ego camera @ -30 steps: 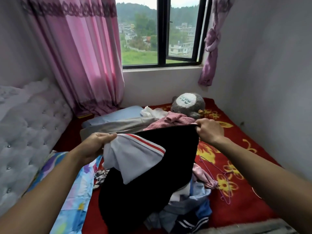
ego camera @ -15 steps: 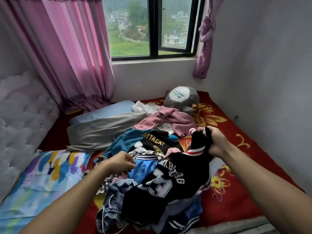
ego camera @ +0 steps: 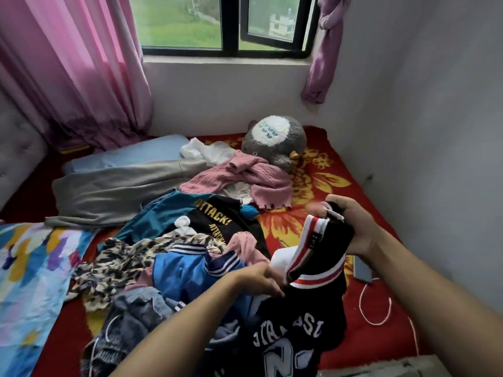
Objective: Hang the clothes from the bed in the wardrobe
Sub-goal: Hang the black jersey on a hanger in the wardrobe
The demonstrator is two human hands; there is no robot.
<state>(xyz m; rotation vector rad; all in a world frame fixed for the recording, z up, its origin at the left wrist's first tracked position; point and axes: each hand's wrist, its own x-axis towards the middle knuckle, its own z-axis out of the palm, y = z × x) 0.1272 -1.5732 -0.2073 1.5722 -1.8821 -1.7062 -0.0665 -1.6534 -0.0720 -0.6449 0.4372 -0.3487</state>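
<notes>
Right hand (ego camera: 353, 227) fisted on black jersey (ego camera: 307, 317) collar, jersey hanging toward bed's (ego camera: 381, 336) near edge; left hand (ego camera: 258, 278) pinches its fabric.

Both bare forearms reach forward. The right hand (ego camera: 356, 227) is raised, fingers curled closed around the jersey (ego camera: 321, 270). The left hand (ego camera: 261, 278) is lower, fingers pinched on its fabric.
</notes>
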